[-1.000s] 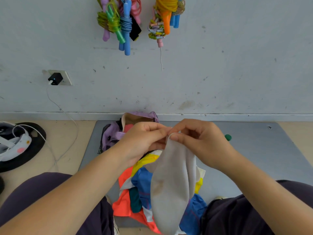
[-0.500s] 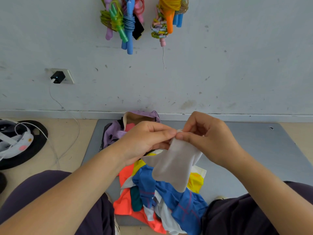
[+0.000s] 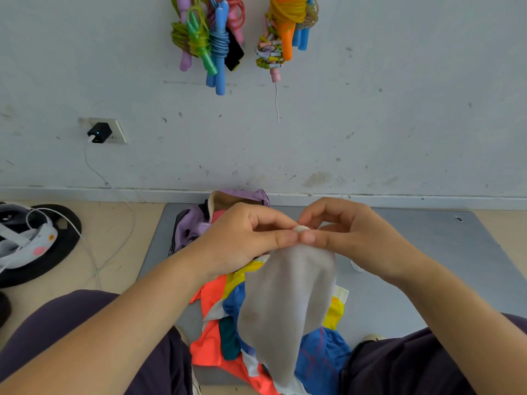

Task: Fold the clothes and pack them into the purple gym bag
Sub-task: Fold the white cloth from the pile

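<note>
Left hand [image 3: 242, 240] and right hand [image 3: 353, 238] meet at chest height, fingertips touching. Both grips narrow, pinching top edge of pale grey cloth [image 3: 288, 303]. Cloth hangs down loose over pile of clothes [image 3: 219, 332], orange, blue, yellow, lying on grey mat [image 3: 427, 252] between person's knees. Purple gym bag [image 3: 196, 220] stands open behind left hand, near wall, partly hidden. Jump ropes [image 3: 216, 38] hang on wall above.
</note>
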Available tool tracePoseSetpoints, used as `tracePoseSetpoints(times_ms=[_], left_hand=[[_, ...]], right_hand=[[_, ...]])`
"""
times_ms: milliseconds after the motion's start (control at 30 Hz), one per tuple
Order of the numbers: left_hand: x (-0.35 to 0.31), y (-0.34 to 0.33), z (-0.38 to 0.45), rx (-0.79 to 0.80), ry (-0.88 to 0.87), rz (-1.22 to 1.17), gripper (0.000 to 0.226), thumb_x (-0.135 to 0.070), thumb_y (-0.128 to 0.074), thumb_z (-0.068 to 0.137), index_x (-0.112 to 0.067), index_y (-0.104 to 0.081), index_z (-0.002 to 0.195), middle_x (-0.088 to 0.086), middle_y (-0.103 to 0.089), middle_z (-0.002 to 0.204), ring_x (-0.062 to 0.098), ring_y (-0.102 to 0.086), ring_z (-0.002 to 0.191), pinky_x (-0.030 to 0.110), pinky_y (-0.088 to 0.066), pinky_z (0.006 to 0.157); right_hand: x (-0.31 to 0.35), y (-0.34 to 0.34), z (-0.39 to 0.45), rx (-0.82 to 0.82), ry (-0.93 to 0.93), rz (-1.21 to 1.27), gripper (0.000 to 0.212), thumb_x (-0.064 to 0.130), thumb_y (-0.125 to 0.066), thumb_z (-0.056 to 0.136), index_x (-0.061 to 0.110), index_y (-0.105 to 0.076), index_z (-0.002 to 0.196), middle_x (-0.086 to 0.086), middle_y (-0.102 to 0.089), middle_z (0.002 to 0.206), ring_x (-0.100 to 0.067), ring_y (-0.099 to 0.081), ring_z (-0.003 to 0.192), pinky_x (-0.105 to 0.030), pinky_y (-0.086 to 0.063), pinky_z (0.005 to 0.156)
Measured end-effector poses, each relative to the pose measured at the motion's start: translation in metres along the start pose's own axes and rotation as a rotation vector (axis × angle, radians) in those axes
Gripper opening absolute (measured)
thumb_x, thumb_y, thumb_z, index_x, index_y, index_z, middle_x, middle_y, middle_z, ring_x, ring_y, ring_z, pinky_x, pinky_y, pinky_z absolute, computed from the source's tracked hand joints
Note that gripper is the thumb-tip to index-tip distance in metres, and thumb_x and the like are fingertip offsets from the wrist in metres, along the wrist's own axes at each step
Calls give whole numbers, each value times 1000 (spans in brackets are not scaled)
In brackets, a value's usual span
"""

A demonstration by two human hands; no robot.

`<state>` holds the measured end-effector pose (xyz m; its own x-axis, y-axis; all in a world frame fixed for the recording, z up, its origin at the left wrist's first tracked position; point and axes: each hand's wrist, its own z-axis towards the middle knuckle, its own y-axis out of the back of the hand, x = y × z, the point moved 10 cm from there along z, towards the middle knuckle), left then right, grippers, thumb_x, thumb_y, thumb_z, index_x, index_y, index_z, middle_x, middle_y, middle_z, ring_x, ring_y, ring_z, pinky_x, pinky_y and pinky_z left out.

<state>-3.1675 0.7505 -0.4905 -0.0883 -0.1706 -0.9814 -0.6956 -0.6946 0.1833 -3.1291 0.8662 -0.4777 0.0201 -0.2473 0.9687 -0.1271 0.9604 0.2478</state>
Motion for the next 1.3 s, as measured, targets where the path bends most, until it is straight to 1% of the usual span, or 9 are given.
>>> tracePoseSetpoints(times_ms=[200,333,467,633,767,867,1033,1133,1300], left_hand=[[-1,17,1,-34,-27,-86,8,-10,-66,88,-11,-70,95,-1,-70,82,18,-67,67,27,-57,67],[-2,36,1,-94,-75,190,2,-21,-71,88,-23,-72,90,-4,-72,85,13,-68,75,31,-56,78],[-2,33,1,-137,-104,486,5,-35,-74,83,-32,-76,86,-12,-70,80,2,-61,77,21,-46,75],[-16,59,-2,-319,-189,201,16,-13,-72,86,-28,-76,82,-10,-74,77,10,-70,63,21,-56,64],[-14,100,-8,-489,-168,110,23,-13,-72,86,-33,-77,77,-10,-75,82,18,-73,62,37,-60,69],[-6,123,-13,-551,-136,130,16,-17,-72,86,-31,-77,82,-9,-76,88,19,-74,67,40,-61,71],[11,130,-18,-548,-66,163,25,-18,-73,86,-39,-77,73,-11,-76,86,21,-73,62,21,-58,60],[20,130,-19,-549,-29,135,20,-19,-73,86,-35,-78,76,-7,-76,88,22,-74,65,28,-61,66],[25,133,-21,-578,7,150,7,-23,-71,87,-22,-78,87,-3,-76,88,26,-73,62,47,-59,76]], right_hand=[[-25,-17,-5,219,-170,-210,20,31,-74,82,17,-70,96,-3,-69,88,-21,-63,73,-36,-54,75],[-22,-1,0,82,-120,-355,10,28,-73,85,22,-67,80,20,-59,63,3,-51,56,-6,-37,57],[-18,-1,1,1,-59,-447,8,28,-71,87,27,-68,80,26,-55,56,4,-49,50,-5,-35,52],[-25,12,5,-22,-88,-592,16,36,-70,86,30,-60,75,17,-55,66,0,-47,58,-13,-38,58],[-31,52,3,-119,-155,-784,21,36,-70,84,25,-57,72,6,-53,65,-10,-47,63,-26,-39,61],[-26,81,-5,-236,-143,-770,20,31,-74,81,32,-58,68,13,-55,62,-4,-49,62,-21,-38,61],[-16,97,-14,-320,-80,-721,21,24,-75,82,39,-64,75,18,-64,70,3,-57,73,-19,-41,63],[-6,96,-19,-364,-8,-756,19,19,-74,84,35,-67,77,17,-65,78,6,-58,81,-8,-41,64],[8,84,-19,-378,100,-907,8,11,-74,84,17,-78,85,5,-64,86,-17,-61,75,-1,-36,72]])
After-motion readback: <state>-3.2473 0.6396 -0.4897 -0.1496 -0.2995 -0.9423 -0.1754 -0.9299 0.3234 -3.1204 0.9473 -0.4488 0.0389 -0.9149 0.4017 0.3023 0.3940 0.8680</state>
